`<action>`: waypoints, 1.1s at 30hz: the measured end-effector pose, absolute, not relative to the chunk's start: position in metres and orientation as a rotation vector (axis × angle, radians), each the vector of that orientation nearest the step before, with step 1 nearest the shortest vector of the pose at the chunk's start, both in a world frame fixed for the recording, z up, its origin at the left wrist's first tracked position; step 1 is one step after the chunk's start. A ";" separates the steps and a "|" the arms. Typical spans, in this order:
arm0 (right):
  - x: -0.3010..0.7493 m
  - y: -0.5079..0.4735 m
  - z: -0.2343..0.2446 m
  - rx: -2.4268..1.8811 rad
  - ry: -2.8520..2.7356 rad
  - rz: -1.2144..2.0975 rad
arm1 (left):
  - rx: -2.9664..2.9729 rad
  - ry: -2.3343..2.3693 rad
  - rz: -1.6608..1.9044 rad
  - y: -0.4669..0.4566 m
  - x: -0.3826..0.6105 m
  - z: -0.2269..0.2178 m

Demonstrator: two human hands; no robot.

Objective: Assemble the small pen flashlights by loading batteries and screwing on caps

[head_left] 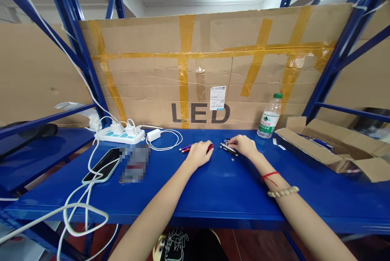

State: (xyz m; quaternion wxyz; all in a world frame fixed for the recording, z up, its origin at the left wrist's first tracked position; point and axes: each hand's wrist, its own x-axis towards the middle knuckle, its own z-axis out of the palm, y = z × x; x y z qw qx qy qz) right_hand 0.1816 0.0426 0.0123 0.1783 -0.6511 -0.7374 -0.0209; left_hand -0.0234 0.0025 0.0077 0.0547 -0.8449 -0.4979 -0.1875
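Observation:
My left hand (199,154) is closed over a slim red metal tube, like a pen light or laser pointer; its red end (210,147) shows by the fingertips. Left of that hand lie a purple tube (186,147) and a silver-tipped red one (185,150). My right hand (243,146) reaches in from the right, its fingers pinched together at a group of silver and black tubes (229,148). Whatever is between those fingertips is too small to make out. One small round silver piece (232,159) lies just in front of the tubes.
A green-capped bottle (269,116) and an open cardboard box (332,147) with pens stand to the right. On the left are a white power strip (120,134), a charger (153,135), a phone (102,165) and loose white cables. A cardboard sheet (146,82) closes the back.

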 end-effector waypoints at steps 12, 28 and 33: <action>0.175 0.039 0.015 -1.832 -2.064 -0.047 | -2.564 -1.522 -0.604 0.003 -0.027 0.006; 0.120 0.012 0.017 -1.441 -2.242 0.051 | -2.542 -1.553 -0.637 0.007 -0.029 0.002; 0.121 0.019 0.007 -1.424 -2.248 0.108 | -2.545 -1.585 -0.642 0.006 -0.029 0.003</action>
